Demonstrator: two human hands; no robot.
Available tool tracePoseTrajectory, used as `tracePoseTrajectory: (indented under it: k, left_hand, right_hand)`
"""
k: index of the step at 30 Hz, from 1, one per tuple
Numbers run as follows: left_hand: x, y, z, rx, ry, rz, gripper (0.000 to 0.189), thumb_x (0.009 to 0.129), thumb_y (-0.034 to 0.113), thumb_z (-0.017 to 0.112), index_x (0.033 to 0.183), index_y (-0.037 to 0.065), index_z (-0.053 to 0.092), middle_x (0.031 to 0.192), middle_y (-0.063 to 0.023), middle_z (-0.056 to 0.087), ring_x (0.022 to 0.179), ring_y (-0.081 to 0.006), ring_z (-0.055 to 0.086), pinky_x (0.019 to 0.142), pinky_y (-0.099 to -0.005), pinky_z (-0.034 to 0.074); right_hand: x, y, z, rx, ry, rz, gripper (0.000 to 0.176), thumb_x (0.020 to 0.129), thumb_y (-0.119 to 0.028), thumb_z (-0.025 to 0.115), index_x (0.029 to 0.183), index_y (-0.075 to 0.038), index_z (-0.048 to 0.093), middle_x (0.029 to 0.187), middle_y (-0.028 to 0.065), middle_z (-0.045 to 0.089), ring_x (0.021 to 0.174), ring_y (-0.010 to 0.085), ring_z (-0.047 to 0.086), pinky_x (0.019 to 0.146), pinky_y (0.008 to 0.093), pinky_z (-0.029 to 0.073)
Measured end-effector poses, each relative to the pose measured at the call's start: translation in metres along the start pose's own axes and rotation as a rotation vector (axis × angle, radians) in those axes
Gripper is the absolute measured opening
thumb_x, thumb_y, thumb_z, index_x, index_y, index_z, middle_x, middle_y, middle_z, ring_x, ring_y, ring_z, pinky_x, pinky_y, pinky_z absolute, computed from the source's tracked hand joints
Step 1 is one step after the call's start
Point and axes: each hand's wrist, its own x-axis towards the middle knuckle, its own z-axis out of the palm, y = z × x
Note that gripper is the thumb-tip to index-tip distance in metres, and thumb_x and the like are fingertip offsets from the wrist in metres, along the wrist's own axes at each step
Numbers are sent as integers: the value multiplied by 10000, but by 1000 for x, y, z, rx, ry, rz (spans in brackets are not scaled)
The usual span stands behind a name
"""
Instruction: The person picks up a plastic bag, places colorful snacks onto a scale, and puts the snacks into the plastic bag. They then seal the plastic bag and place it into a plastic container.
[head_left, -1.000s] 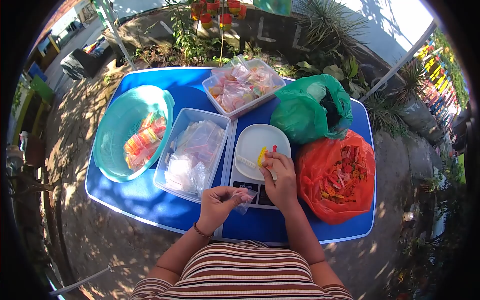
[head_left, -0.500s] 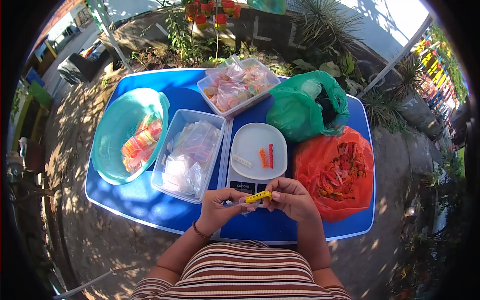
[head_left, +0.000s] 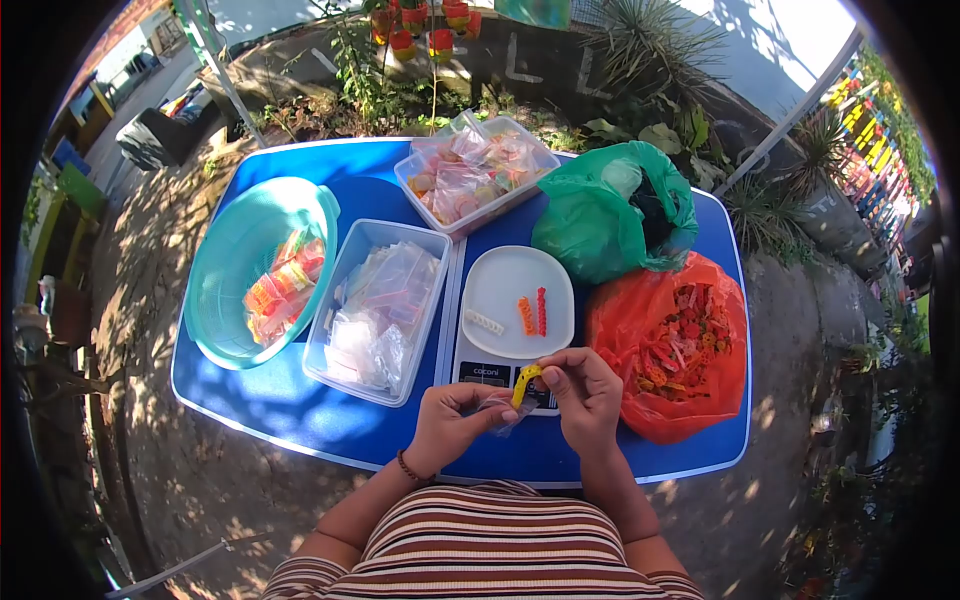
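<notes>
My right hand (head_left: 580, 395) pinches the upper end of a yellow strip with holes (head_left: 521, 386). The strip stands on a slant, its lower end at the mouth of a small clear plastic bag (head_left: 510, 417). Closed on that bag is my left hand (head_left: 453, 422), thumb and fingers together. Just beyond both hands sits a kitchen scale (head_left: 485, 373) with a white square plate (head_left: 505, 270) on top. On the plate lie a white twisted piece (head_left: 484, 322), an orange piece (head_left: 527, 316) and a red piece (head_left: 542, 311).
Left on the blue table (head_left: 270, 410) are a turquoise basket (head_left: 210, 260) holding filled packets and a clear tub (head_left: 445, 265) of plastic bags. A tub of packets (head_left: 410, 168) stands behind. A green bag (head_left: 580, 220) and a red bag (head_left: 615, 330) of colourful pieces stand right.
The yellow strip has tilted from nearly level to steep, its lower end now at the bag's mouth. My right hand has risen slightly; my left hand still holds the bag.
</notes>
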Motion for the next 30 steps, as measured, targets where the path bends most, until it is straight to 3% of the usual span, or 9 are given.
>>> tracePoseTrajectory:
  k: [2, 4, 8, 11, 17, 23, 26, 30]
  left_hand:
    - [-1, 0, -3, -70, -54, -37, 272, 868, 172, 832, 1061, -10, 774, 893, -48, 766, 784, -69, 673, 720, -221, 542]
    - [-1, -2, -10, -136, -140, -80, 251, 878, 181, 826, 1039, -4, 776, 880, -34, 755, 764, -63, 653, 705, -218, 522]
    - [1, -2, -7, -253, -129, -100, 232, 891, 185, 817, 1023, 0, 774, 883, -22, 743, 747, -56, 628, 700, -214, 500]
    - [1, -6, -9, -197, -124, -66, 236, 893, 180, 814, 1043, 3, 772, 907, -33, 750, 773, -59, 645, 721, -214, 515]
    - [-1, 2, 2, 97, -29, 85, 322, 887, 166, 815, 1157, 2, 752, 938, -58, 767, 813, -70, 688, 739, -220, 558]
    - [1, 2, 5, 80, 30, 108, 301, 911, 137, 782, 1173, -5, 743, 961, -81, 772, 858, -94, 713, 767, -229, 579]
    - [0, -2, 4, 29, 48, 115, 276, 935, 138, 756, 1168, -10, 743, 996, -95, 773, 888, -98, 711, 781, -236, 579]
    - [0, -9, 0, -12, 73, 93, 289, 964, 170, 729, 1183, -19, 733, 1033, -97, 771, 920, -102, 705, 794, -240, 574]
  right_hand:
    - [3, 3, -4, 173, -40, 92, 149, 994, -49, 665, 1098, 55, 644, 1013, 89, 707, 927, 103, 680, 826, 240, 564]
    - [5, 7, -8, 190, -62, 100, 151, 988, -41, 669, 1104, 54, 650, 1018, 89, 707, 937, 110, 679, 837, 246, 568]
    - [6, 4, -11, 175, -201, 59, 135, 986, -24, 666, 1092, 59, 654, 1028, 90, 707, 932, 124, 684, 851, 250, 566]
    - [4, -6, -9, 76, -236, 37, 167, 958, -12, 695, 1098, 67, 649, 997, 90, 715, 922, 116, 689, 820, 250, 565]
    - [5, -36, -7, -495, -261, -6, 172, 859, 3, 769, 1018, 23, 708, 1018, 112, 699, 864, 154, 670, 777, 260, 518]
    - [10, -34, 1, -638, -316, -256, 270, 802, -64, 817, 1063, -42, 754, 1007, 95, 687, 940, 231, 640, 810, 317, 519]
    - [11, -39, 3, -590, -322, -209, 265, 793, -99, 833, 1046, -56, 764, 981, 78, 679, 995, 235, 620, 836, 345, 517]
    - [9, -35, 0, -657, -347, -185, 251, 791, -79, 824, 1032, -71, 754, 1058, 90, 631, 1032, 266, 582, 866, 364, 508]
